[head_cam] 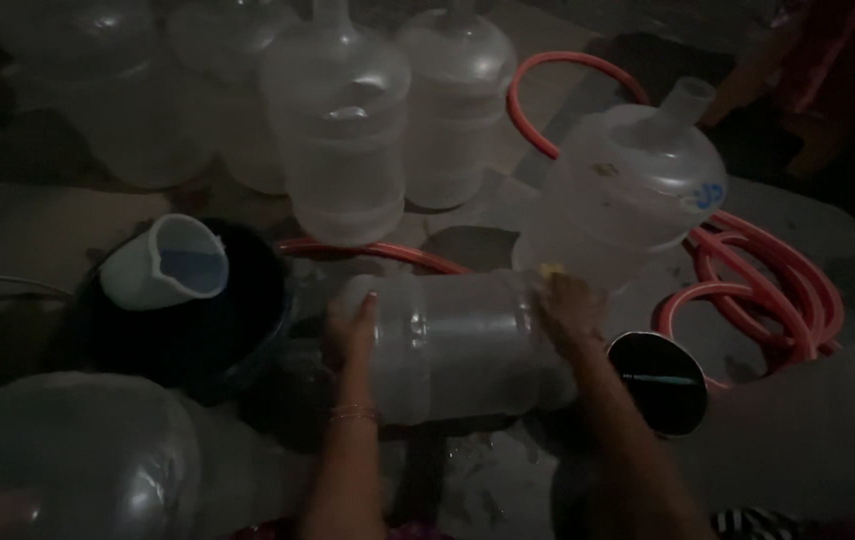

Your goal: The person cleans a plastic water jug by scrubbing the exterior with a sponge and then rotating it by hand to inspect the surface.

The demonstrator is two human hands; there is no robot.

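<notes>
**Clear jug on its side, braced at both ends**

Lying sideways near the middle: a large clear water jug [457, 345], apparently empty. Left hand [350, 325] flat on its left shoulder, right hand [569, 312] wrapped over its right end with something yellow under the fingers; steadied that way against rolling, probably. Left, a dark tub [237, 340] holding a white measuring jug [162, 262]. Far side, more empty jugs [337, 140] upright; right, a coiled red hose [767, 290].
</notes>
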